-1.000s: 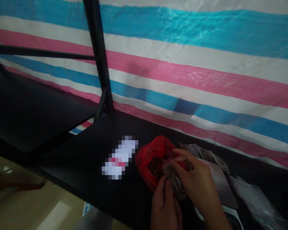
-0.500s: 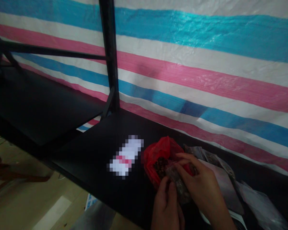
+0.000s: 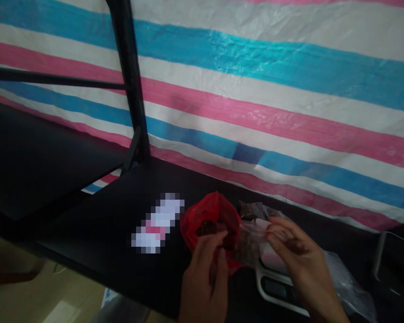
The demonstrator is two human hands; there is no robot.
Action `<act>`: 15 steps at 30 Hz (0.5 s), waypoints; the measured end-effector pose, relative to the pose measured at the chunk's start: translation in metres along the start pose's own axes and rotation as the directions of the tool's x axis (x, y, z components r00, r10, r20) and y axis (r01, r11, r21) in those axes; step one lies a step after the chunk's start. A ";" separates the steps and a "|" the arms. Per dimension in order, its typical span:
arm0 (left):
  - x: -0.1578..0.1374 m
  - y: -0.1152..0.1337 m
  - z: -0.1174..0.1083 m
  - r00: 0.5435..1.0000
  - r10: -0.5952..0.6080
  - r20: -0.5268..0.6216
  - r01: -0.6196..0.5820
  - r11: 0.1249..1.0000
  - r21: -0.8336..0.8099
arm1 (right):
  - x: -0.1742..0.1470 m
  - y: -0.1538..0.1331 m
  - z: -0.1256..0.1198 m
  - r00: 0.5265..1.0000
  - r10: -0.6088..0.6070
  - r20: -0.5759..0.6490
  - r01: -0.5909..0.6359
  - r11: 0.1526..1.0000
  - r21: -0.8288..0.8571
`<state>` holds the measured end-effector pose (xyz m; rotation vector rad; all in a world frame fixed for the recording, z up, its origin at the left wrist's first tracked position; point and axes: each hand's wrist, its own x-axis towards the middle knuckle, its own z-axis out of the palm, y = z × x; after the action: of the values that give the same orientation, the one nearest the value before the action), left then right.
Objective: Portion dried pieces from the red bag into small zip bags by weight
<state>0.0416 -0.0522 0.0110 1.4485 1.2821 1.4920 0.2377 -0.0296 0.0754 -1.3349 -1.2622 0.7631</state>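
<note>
In the head view, my right hand (image 3: 296,253) pinches the top edge of a small clear plastic bag (image 3: 247,249) with brownish contents. The bag hangs beside a red plastic bag (image 3: 197,213), which stands open with small dark brown pieces (image 3: 207,228) inside. My left hand (image 3: 205,273) is in front of the red bag's mouth, thumb and fingers apart, with nothing visible between them. Partly under my right hand and forearm lies a digital scale (image 3: 264,291) with a dark display.
Filled clear bags (image 3: 252,209) lie behind the scale. More clear plastic bags (image 3: 348,287) are to its right, near a dark container (image 3: 397,269). A pixelated white and red item (image 3: 158,224) lies left on the black shelf (image 3: 111,233). A black post (image 3: 129,80) rises before striped sheeting.
My hands have separated: the right moved right with the clear bag, and the left let go of it. The view has shifted right, showing the scale's display and the dark container.
</note>
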 end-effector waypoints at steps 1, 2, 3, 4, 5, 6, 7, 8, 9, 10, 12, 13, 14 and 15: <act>0.005 0.000 -0.008 0.997 0.059 -0.059 -0.054 0.996 0.077 | 0.000 0.004 -0.009 0.998 0.007 -0.062 -0.007 1.000 0.001; 0.010 -0.001 -0.016 0.988 0.113 -0.104 -0.094 0.981 0.167 | 0.001 0.008 -0.019 0.992 0.016 -0.129 -0.015 1.000 0.006; 0.015 -0.002 -0.025 0.978 0.149 -0.143 -0.107 0.957 0.268 | 0.002 0.013 -0.028 0.980 0.036 -0.194 -0.033 0.999 0.018; 0.020 -0.004 -0.035 0.975 0.166 -0.145 -0.101 0.922 0.373 | 0.003 0.018 -0.036 0.967 0.066 -0.245 -0.059 0.998 0.035; 0.025 -0.006 -0.045 0.982 0.151 -0.116 -0.076 0.870 0.488 | 0.004 0.022 -0.044 0.953 0.100 -0.287 -0.088 0.995 0.056; 0.029 -0.008 -0.054 0.991 0.108 -0.075 -0.044 0.810 0.585 | 0.005 0.026 -0.050 0.937 0.134 -0.321 -0.114 0.990 0.079; 0.032 -0.011 -0.062 0.995 0.088 -0.035 -0.044 0.758 0.650 | 0.006 0.029 -0.055 0.923 0.161 -0.349 -0.134 0.986 0.102; 0.033 -0.014 -0.068 0.997 0.076 0.001 -0.055 0.717 0.695 | 0.006 0.031 -0.059 0.911 0.178 -0.372 -0.142 0.982 0.122; 0.033 -0.017 -0.073 0.996 0.079 0.029 -0.075 0.690 0.720 | 0.006 0.033 -0.062 0.902 0.183 -0.391 -0.141 0.981 0.134; 0.032 -0.020 -0.077 0.993 0.107 0.053 -0.111 0.679 0.725 | 0.007 0.033 -0.064 0.898 0.181 -0.400 -0.138 0.981 0.135; 0.028 -0.025 -0.079 0.976 0.201 0.088 -0.204 0.681 0.703 | 0.007 0.034 -0.066 0.906 0.167 -0.390 -0.140 0.985 0.098; 0.026 -0.027 -0.079 0.960 0.259 0.102 -0.258 0.687 0.680 | 0.007 0.035 -0.067 0.914 0.160 -0.372 -0.146 0.987 0.065; 0.024 -0.027 -0.077 0.945 0.306 0.112 -0.301 0.690 0.658 | 0.008 0.037 -0.068 0.924 0.153 -0.351 -0.154 0.988 0.024; 0.024 -0.027 -0.075 0.931 0.346 0.117 -0.338 0.694 0.635 | 0.009 0.039 -0.069 0.932 0.141 -0.333 -0.157 0.987 -0.022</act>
<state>-0.0390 -0.0358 0.0008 2.2381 1.7120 1.3252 0.3144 -0.0336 0.0538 -1.5395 -0.9247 0.5827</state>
